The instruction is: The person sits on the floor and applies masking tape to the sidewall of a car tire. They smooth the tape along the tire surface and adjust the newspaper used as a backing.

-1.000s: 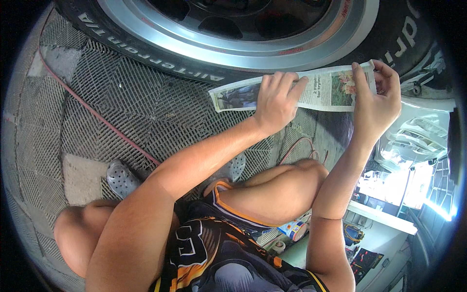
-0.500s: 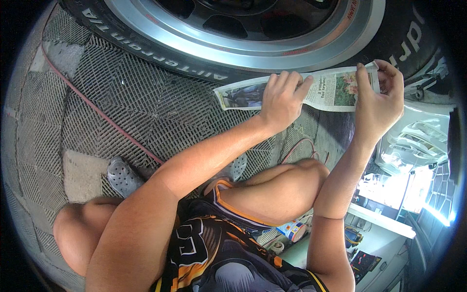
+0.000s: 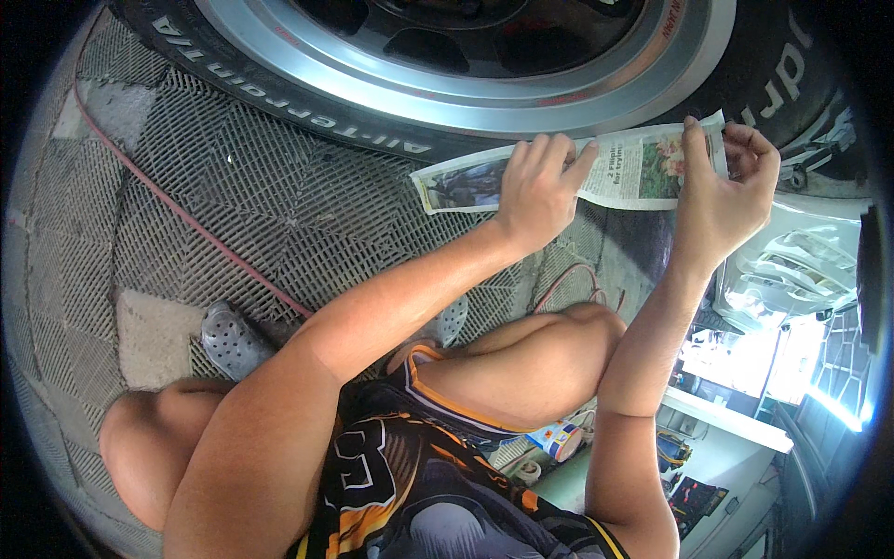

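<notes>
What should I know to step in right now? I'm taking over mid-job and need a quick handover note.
Left hand: flat on the folded newspaper strip, pressing its middle.
Right hand: pinching the strip's right end.
Strip lies along the lower edge of the tyre, by the silver rim, above the grid floor mat.
Done: strip folded and held at the tyre.
Left: nothing shows it fixed in place; both hands hold it.

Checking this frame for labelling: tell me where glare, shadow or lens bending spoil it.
Head view: glare blows out the lower right beside the right hand; the fisheye bows the tyre and grid floor toward black corners; the left hand and folded newspaper stay sharp, evenly lit.
</notes>
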{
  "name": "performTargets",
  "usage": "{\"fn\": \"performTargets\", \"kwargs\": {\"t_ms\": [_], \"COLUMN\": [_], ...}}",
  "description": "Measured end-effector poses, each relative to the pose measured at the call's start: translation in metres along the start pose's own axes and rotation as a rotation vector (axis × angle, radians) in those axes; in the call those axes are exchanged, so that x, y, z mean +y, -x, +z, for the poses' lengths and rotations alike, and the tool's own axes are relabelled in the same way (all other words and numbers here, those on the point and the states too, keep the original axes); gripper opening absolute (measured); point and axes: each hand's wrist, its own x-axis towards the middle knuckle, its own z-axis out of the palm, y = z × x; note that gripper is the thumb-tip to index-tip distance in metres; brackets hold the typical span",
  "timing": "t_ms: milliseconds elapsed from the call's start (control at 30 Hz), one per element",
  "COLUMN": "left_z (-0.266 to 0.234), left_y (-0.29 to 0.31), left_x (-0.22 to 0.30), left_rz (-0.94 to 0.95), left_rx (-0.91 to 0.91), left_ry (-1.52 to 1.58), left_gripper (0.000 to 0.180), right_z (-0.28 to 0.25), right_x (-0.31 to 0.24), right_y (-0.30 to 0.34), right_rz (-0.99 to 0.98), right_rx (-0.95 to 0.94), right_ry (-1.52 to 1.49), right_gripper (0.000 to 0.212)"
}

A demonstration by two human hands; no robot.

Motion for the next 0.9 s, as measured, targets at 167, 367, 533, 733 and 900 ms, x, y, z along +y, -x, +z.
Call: {"fn": "performTargets", "kwargs": {"t_ms": [167, 367, 533, 733, 900], "left_z": [-0.0032, -0.0028, -0.0014, 0.0020, 0.0017], "left_y": [-0.0014, -0.0016, -0.0010, -0.0012, -0.0045], "left_x": [-0.0011, -0.0017, -0.0044, -0.0061, -0.0068], "left_rz": [0.017, 0.002, 0.015, 0.026, 0.023], "left_rx": [-0.051, -0.077, -0.075, -0.074, -0.075], "left_ry": [-0.012, -0.016, -0.037, -0.045, -0.019], "left_gripper": [0.064, 0.075, 0.078, 0.071, 0.072], "right_z": [0.0006, 0.0037, 0.0050, 0.0061, 0.0064], "right_x": [0.0013, 0.0036, 0.0032, 0.0059, 0.0076], "right_y": [0.0010, -0.0004, -0.0012, -0.0015, -0.0038], "right_rz": [-0.056, -0.072, -0.074, -0.075, -0.116], "right_rx": [0.017, 0.025, 0.028, 0.021, 0.035], "right_ry": [0.003, -0.005, 0.005, 0.003, 0.013], "right_gripper": [0.031, 0.031, 0.032, 0.033, 0.032]}}
